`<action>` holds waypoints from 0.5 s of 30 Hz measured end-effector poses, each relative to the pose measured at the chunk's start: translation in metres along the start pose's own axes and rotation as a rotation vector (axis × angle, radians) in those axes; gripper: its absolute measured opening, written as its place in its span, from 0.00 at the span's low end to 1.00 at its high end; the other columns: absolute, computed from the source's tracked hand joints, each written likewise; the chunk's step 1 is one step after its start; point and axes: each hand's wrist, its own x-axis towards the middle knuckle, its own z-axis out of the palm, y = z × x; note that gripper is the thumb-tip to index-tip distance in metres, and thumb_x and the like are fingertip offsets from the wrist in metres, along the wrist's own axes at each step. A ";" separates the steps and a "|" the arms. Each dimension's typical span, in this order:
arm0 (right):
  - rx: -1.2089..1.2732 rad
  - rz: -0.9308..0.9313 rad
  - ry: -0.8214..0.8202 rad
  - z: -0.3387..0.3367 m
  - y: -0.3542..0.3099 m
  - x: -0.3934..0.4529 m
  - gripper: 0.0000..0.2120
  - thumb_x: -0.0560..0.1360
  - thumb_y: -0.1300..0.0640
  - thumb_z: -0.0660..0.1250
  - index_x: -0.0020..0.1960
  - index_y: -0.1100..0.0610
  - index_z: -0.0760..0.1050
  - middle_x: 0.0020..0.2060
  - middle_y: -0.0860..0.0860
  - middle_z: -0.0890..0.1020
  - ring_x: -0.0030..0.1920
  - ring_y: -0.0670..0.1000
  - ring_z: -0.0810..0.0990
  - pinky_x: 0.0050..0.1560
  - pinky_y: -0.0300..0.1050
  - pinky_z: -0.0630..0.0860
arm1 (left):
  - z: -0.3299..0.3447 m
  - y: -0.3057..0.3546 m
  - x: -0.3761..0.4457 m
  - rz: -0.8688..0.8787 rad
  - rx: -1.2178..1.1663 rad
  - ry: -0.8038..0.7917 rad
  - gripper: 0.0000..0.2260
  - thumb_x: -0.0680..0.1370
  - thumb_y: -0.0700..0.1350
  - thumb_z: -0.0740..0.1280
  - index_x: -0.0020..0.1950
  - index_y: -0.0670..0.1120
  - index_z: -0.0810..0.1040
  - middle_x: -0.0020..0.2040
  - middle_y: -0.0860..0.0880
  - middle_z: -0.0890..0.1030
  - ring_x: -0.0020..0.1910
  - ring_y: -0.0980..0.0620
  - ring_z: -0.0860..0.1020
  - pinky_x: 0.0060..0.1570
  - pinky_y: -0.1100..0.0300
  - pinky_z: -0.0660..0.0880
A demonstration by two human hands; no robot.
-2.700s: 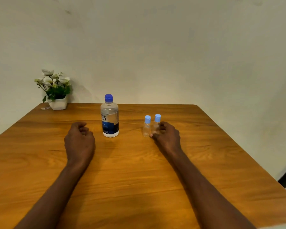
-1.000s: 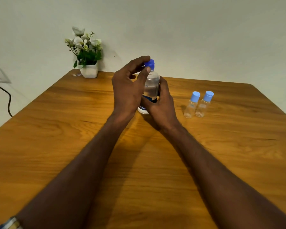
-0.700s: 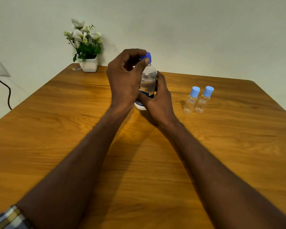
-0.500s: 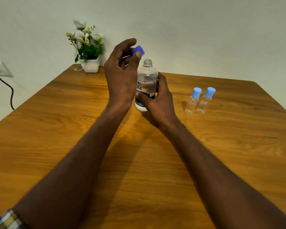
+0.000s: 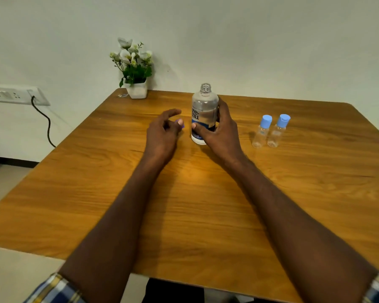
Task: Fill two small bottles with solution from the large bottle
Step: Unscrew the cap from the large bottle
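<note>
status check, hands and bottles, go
Left hand low by table, pinching blue cap. Right hand grips uncapped large bottle, upright. Two small bottles capped, empty, nothing blocking.

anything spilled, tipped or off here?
Nothing stands out. The large bottle stands upright, uncapped, gripped by the right hand. Both small bottles stand capped. No spill shows on the table.

One camera only, worn on the person's head, looks forward and down across the wooden table (image 5: 206,215) toward the far wall (image 5: 249,40), close above both outstretched forearms, wide-angled.
</note>
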 end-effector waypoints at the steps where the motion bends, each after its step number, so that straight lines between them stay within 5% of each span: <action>1: -0.003 -0.003 -0.001 0.000 0.001 0.001 0.40 0.73 0.52 0.79 0.79 0.52 0.63 0.71 0.47 0.77 0.67 0.45 0.77 0.60 0.39 0.80 | 0.001 0.000 -0.002 0.046 0.079 -0.008 0.13 0.84 0.48 0.68 0.67 0.49 0.81 0.51 0.47 0.86 0.50 0.52 0.84 0.53 0.48 0.83; 7: -0.020 -0.015 -0.001 0.001 0.006 0.002 0.40 0.73 0.51 0.79 0.79 0.51 0.63 0.71 0.47 0.77 0.67 0.44 0.77 0.57 0.35 0.80 | 0.000 -0.006 0.004 0.031 0.135 0.020 0.14 0.74 0.45 0.79 0.57 0.46 0.81 0.47 0.48 0.85 0.46 0.48 0.84 0.41 0.56 0.83; 11: -0.037 -0.024 0.003 0.001 0.008 0.004 0.39 0.73 0.50 0.79 0.78 0.50 0.64 0.70 0.46 0.77 0.65 0.42 0.76 0.56 0.32 0.78 | -0.006 -0.013 0.006 0.057 0.308 0.007 0.18 0.73 0.44 0.80 0.62 0.48 0.83 0.58 0.49 0.86 0.57 0.53 0.83 0.59 0.51 0.82; 15: -0.055 -0.018 0.000 0.003 0.010 0.004 0.39 0.73 0.50 0.79 0.78 0.48 0.63 0.71 0.45 0.76 0.66 0.41 0.75 0.55 0.29 0.77 | -0.010 -0.017 0.011 0.013 0.465 0.028 0.16 0.72 0.49 0.81 0.59 0.51 0.84 0.60 0.50 0.83 0.60 0.50 0.80 0.64 0.42 0.77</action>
